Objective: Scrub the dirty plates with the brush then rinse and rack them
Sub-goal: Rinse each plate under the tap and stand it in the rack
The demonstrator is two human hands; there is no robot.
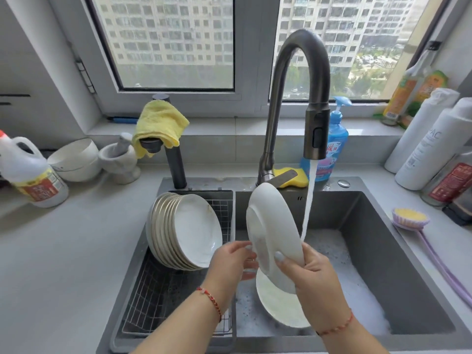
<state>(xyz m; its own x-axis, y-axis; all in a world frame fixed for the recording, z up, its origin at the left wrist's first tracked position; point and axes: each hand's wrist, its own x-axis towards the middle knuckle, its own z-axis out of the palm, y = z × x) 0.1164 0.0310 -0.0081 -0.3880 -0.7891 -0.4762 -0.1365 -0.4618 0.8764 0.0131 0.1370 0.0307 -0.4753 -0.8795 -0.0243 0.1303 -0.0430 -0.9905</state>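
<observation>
I hold a white plate [270,226] upright on edge over the sink, its underside facing me. My right hand [314,274] grips its lower right rim, thumb on the underside. My left hand [232,261] touches the lower left rim with its fingertips. Water streams from the faucet head [316,131] and falls just right of the plate. Another white plate [278,302] lies in the soapy sink below. Several washed plates [186,228] lean stacked in the wire rack [158,290] on the left. The brush [411,218], purple with a yellow head, lies on the right counter.
The sink basin [370,226] holds foam. A blue soap bottle [332,146] and yellow sponge [293,177] sit behind the faucet. A yellow cloth [158,123] hangs on a second tap. Bowls [74,159], a mortar and a bottle stand left; several bottles stand right.
</observation>
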